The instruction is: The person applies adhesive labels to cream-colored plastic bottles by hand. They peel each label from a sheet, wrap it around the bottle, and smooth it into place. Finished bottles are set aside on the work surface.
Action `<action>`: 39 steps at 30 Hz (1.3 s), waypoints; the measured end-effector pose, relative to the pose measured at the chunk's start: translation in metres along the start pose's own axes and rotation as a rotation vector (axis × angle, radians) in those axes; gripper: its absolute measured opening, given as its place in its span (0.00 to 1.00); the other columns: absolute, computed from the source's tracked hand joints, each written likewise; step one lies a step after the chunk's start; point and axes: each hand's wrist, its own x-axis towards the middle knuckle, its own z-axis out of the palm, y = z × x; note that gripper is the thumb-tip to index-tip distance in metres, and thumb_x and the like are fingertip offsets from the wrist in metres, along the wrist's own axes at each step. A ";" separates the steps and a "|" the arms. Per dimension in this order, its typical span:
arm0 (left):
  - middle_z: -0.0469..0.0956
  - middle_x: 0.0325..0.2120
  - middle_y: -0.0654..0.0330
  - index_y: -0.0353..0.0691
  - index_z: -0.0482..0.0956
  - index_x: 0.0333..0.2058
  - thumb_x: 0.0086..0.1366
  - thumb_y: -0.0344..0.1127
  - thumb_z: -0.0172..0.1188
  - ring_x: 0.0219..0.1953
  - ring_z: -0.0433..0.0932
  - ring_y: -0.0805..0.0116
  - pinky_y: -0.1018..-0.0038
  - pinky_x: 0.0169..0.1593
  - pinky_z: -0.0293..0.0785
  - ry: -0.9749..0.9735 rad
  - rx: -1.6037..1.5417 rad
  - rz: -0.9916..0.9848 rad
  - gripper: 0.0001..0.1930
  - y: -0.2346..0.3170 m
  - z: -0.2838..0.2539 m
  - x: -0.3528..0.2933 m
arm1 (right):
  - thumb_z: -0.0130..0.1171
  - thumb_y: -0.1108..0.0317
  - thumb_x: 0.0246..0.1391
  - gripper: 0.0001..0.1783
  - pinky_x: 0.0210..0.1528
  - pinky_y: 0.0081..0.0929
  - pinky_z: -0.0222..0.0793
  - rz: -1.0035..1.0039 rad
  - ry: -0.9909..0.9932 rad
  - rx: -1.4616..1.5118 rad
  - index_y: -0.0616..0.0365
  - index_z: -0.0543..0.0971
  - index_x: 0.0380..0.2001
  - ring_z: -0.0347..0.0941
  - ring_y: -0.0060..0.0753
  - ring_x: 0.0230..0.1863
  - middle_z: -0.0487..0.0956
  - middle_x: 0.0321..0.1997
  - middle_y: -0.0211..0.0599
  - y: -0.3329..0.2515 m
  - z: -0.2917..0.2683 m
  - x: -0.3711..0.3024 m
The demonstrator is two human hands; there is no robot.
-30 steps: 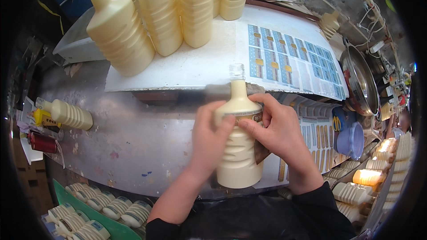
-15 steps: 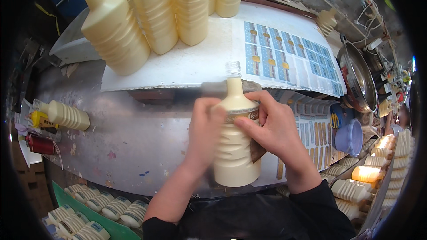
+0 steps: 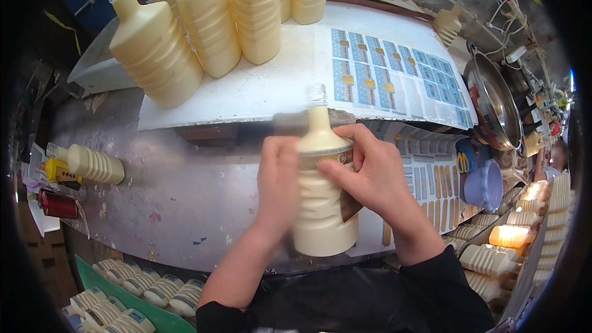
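Note:
A cream plastic bottle with a clear threaded neck stands upright between my hands, just in front of the white board. Round its shoulder runs a brown label band, and a brown flap hangs loose at the bottle's right side. My right hand grips the shoulder, its thumb pressed on the band and its fingers curled round the right side. Against the left side is my left hand, smeared by motion, its fingertips blurred or hidden by the bottle.
Several cream bottles stand at the board's far left; blue label sheets lie on it. Another bottle lies at left by a red spool. Finished-looking bottles fill a green crate. At right are a purple tub and yellow-handled scissors.
The bottle looks turned slightly, the band's print sitting a little differently under my right thumb. Both hands stay at its sides, and the whole view has shifted a little.

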 end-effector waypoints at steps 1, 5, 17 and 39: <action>0.75 0.45 0.56 0.37 0.71 0.49 0.78 0.44 0.49 0.48 0.73 0.68 0.69 0.55 0.70 0.002 -0.039 -0.036 0.15 0.002 0.001 -0.001 | 0.70 0.57 0.51 0.25 0.25 0.24 0.60 0.042 -0.013 0.090 0.59 0.81 0.50 0.65 0.19 0.20 0.68 0.18 0.25 0.002 -0.001 0.000; 0.74 0.46 0.58 0.38 0.71 0.51 0.78 0.42 0.51 0.48 0.72 0.72 0.72 0.55 0.70 0.005 -0.124 -0.013 0.14 -0.002 -0.001 -0.005 | 0.57 0.66 0.61 0.15 0.40 0.17 0.65 0.231 -0.027 0.643 0.60 0.80 0.49 0.68 0.13 0.36 0.74 0.34 0.20 0.017 -0.023 0.002; 0.78 0.42 0.62 0.39 0.75 0.51 0.78 0.39 0.50 0.45 0.76 0.74 0.74 0.50 0.75 0.078 -0.526 -0.278 0.12 -0.005 -0.008 -0.010 | 0.64 0.73 0.45 0.15 0.41 0.32 0.75 -0.968 0.185 -0.320 0.61 0.82 0.40 0.81 0.38 0.42 0.82 0.42 0.41 -0.019 -0.002 -0.020; 0.78 0.47 0.56 0.37 0.73 0.53 0.82 0.50 0.35 0.51 0.76 0.66 0.66 0.61 0.71 0.040 -0.797 -0.351 0.24 0.006 -0.006 -0.016 | 0.62 0.69 0.50 0.11 0.27 0.34 0.70 -0.738 0.098 -0.431 0.57 0.78 0.38 0.77 0.36 0.25 0.78 0.27 0.35 -0.047 0.011 0.000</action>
